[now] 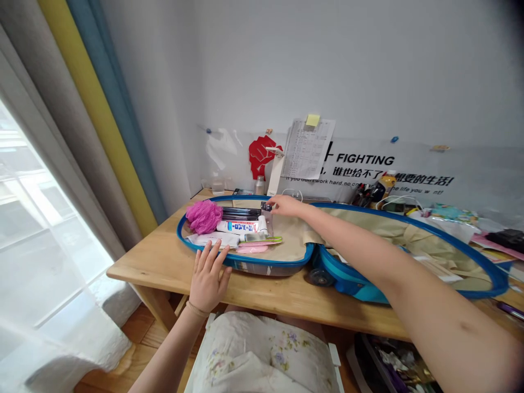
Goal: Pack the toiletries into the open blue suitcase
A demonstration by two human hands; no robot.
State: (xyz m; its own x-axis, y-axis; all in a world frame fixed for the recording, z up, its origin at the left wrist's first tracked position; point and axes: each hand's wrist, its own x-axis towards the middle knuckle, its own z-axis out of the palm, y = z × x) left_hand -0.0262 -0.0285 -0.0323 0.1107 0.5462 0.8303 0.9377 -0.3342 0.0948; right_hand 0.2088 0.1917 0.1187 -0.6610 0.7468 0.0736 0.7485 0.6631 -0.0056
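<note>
An open blue suitcase with beige lining lies on the wooden desk. Its left half holds a pink bath pouf, a toothpaste tube, a dark flat case, white packets and a comb. My left hand lies flat on the desk with fingers spread, fingertips touching the suitcase rim. My right hand reaches across into the left half, fingers pinched on a small dark-capped clear bottle standing beside the toothpaste.
Bottles, cables and clutter line the wall behind the suitcase. Papers and a dark object lie at the desk's right. A curtain and window are on the left. A chair back with floral cloth sits in front of me.
</note>
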